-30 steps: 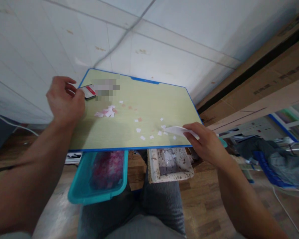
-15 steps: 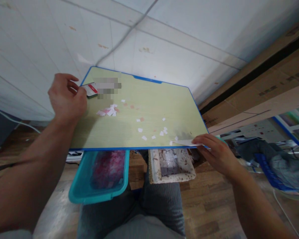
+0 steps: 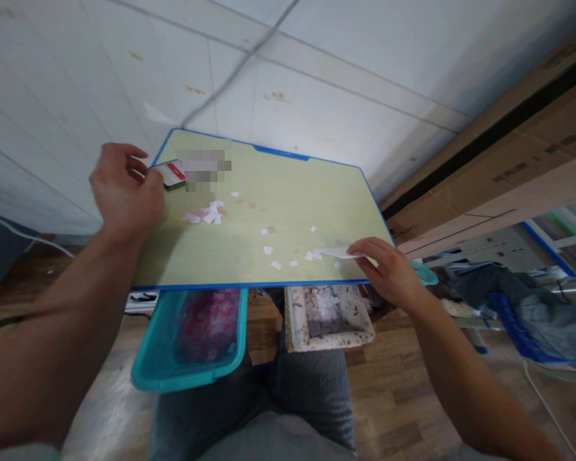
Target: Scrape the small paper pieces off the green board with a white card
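My left hand (image 3: pixel 127 192) is closed at the far left of a yellowish folding table (image 3: pixel 317 198), its fingertips pinching the left edge of a phone (image 3: pixel 169 174). That phone has a light face with a red mark, and part of it is blurred out. Between the thumb and fingers of my right hand (image 3: pixel 384 269) is a thin white piece of card (image 3: pixel 336 253), held low over the right front of the tabletop. Small white paper pieces (image 3: pixel 267 250) lie scattered around its tip. A little heap of white and pinkish pieces (image 3: pixel 210 214) sits nearer my left hand.
Below the front edge, a teal tub (image 3: pixel 146 358) holds pink and red bits. To its right, a patterned fabric-lined basket (image 3: pixel 350 342) contains white pieces. A wall (image 3: pixel 288 109) stands behind the table, and cardboard boxes (image 3: pixel 499 166) line the right side.
My right hand has moved left and away from me with the white card, from the front edge to beside the loose pieces. My left hand stays at the phone.
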Action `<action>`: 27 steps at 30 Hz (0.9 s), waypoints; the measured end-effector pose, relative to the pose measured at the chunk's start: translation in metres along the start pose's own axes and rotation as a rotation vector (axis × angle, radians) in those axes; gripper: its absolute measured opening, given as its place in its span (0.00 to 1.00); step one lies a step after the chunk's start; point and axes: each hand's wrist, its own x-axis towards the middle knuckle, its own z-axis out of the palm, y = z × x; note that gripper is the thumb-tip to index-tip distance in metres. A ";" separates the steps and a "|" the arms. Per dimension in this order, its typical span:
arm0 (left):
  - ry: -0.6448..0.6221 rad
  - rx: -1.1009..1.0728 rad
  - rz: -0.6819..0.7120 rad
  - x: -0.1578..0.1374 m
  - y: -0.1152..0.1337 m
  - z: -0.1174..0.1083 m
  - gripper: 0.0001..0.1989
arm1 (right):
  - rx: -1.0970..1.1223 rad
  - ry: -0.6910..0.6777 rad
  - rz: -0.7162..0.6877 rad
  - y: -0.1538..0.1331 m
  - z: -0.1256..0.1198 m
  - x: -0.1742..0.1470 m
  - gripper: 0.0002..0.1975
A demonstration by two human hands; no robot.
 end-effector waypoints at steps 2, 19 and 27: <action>0.000 0.013 0.004 0.000 -0.001 0.000 0.21 | 0.012 -0.057 0.000 0.000 -0.008 -0.016 0.11; 0.067 -0.040 0.061 -0.001 -0.005 0.004 0.22 | 0.115 -0.052 0.459 -0.045 -0.026 -0.036 0.15; 0.061 -0.074 0.079 0.000 -0.004 0.003 0.21 | 0.478 -0.146 0.816 -0.061 0.009 -0.024 0.17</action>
